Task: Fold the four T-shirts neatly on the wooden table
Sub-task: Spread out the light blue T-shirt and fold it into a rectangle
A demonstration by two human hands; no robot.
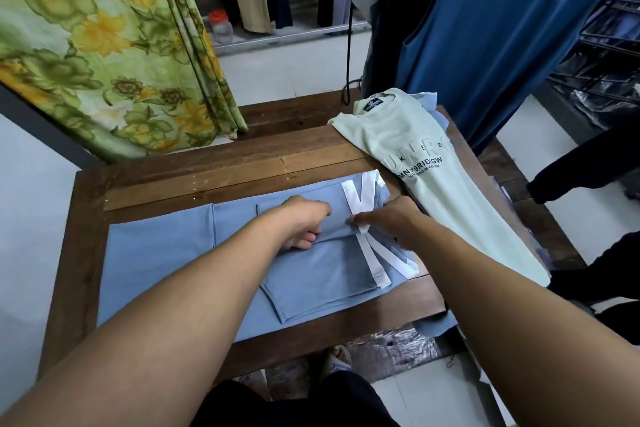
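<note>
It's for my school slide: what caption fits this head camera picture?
Left hand and right hand hold a fold of the blue shirt on the table, green shirt beside it.

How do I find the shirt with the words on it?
Start at the wooden table. Along its right side, beside the blue shirt, lies the mint shirt. Only it is pale green with dark letters; the blue one has white stripes.

folded T-shirt (166,253) on table (180,180), pile (433,180) right
</note>
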